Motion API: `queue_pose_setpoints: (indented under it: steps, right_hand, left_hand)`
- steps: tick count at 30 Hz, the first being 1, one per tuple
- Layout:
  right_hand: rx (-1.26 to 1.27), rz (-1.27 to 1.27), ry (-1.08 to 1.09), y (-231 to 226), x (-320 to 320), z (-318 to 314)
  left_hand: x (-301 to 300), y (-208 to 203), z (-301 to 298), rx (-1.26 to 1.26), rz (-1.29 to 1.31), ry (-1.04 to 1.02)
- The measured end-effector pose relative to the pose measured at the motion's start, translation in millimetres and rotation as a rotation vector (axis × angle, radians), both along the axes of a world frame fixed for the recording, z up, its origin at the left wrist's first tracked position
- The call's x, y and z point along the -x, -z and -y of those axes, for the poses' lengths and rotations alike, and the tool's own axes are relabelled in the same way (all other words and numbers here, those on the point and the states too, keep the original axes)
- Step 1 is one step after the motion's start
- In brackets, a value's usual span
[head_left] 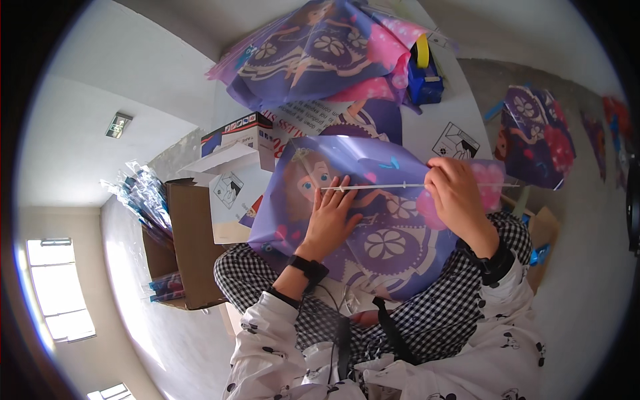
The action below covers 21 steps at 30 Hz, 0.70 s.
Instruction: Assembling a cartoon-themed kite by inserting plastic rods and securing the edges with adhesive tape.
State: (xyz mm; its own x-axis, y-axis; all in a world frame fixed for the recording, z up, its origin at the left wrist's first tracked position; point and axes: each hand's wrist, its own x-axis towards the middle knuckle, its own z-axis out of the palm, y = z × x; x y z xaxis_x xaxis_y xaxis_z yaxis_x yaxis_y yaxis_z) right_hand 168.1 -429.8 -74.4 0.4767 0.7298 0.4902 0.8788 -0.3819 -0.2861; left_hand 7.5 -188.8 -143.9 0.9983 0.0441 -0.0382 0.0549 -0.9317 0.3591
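A purple printed kite sheet (373,160) with a cartoon figure lies spread over my lap and the table's near edge. Across it runs a thin white rod (380,187), with small fittings along its length. My left hand (329,223) rests flat on the sheet with its fingers spread, the fingertips touching the rod's left part. Farther right, my right hand (460,200) is closed with bent fingers around the rod, whose thin end sticks out past the hand over the pink part of the sheet. The fingertips of that hand are partly hidden.
A pile of similar printed sheets (300,53) covers the far table. Beside it stands a blue tape dispenser (425,83) with yellow tape. An opened carton (240,143) sits left of the sheet; a brown box (197,247) holds plastic-wrapped packs. Another printed sheet (533,137) lies at the right.
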Motion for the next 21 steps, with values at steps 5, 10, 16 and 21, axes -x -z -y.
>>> queue_pose_setpoints:
  steps: [5,10,16,21]
  right_hand:
    - [-0.071,-0.358,0.036,3,-3,13]
    - [-0.147,-0.413,0.008,-8,6,16]
    - [-0.115,-0.582,-0.064,0,28,11]
    - [-0.139,-0.496,-0.013,61,10,9]
  left_hand:
    - [-4,-2,2,-0.003,-0.013,-0.003]
    - [-5,-4,1,-0.015,-0.056,-0.022]
    - [-11,-7,5,-0.061,-0.094,0.003]
    - [-5,-19,-4,-0.066,-0.121,0.028]
